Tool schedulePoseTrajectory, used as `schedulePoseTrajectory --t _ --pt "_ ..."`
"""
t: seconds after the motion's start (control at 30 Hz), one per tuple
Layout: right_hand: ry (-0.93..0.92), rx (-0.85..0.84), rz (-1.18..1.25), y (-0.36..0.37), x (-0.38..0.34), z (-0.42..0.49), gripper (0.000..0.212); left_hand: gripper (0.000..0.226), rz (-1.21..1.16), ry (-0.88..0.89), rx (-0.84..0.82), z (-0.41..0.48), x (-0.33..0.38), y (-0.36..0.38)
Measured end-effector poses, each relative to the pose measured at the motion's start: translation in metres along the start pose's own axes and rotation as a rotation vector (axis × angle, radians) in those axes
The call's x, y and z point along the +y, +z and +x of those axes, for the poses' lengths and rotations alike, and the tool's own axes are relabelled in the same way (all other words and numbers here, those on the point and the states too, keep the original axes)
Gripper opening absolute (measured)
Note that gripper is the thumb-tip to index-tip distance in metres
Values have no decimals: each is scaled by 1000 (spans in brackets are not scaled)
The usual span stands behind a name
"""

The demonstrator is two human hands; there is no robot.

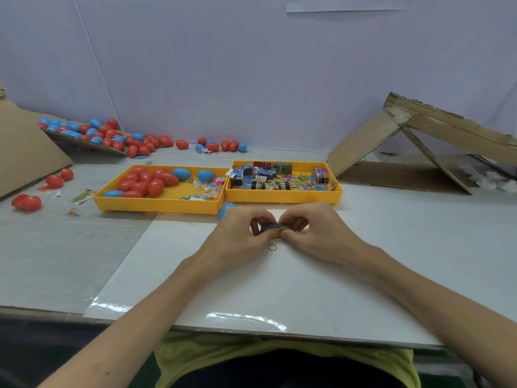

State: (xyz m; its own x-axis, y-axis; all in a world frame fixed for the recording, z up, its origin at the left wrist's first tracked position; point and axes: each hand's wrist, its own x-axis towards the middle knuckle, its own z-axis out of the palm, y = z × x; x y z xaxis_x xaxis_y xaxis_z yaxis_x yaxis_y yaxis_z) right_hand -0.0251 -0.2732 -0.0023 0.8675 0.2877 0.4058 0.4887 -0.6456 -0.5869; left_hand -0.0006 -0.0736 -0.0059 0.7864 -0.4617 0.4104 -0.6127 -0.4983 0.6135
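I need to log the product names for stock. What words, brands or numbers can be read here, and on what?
No text can be read.
The printed packs in the right yellow tray: too small and blurred.
The pack pinched between left hand and right hand: print unreadable.
The flat packet on the table at left: blurred.

Pale lilac wall [251,65] beyond the left hand [240,233] and right hand [313,233]; beneath them a grey, perhaps wood-grained table [56,261].
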Motion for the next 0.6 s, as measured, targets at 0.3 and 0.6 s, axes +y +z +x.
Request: schedulePoseTrajectory --t 0.3,0.6 --pt "-97 30 -19 0 -5 -2 14 28 -48 -30 -21 -2 0 -1" --pt "-225 170 -117 -7 -10 -1 18 39 -4 152 84 -3 1 -2"
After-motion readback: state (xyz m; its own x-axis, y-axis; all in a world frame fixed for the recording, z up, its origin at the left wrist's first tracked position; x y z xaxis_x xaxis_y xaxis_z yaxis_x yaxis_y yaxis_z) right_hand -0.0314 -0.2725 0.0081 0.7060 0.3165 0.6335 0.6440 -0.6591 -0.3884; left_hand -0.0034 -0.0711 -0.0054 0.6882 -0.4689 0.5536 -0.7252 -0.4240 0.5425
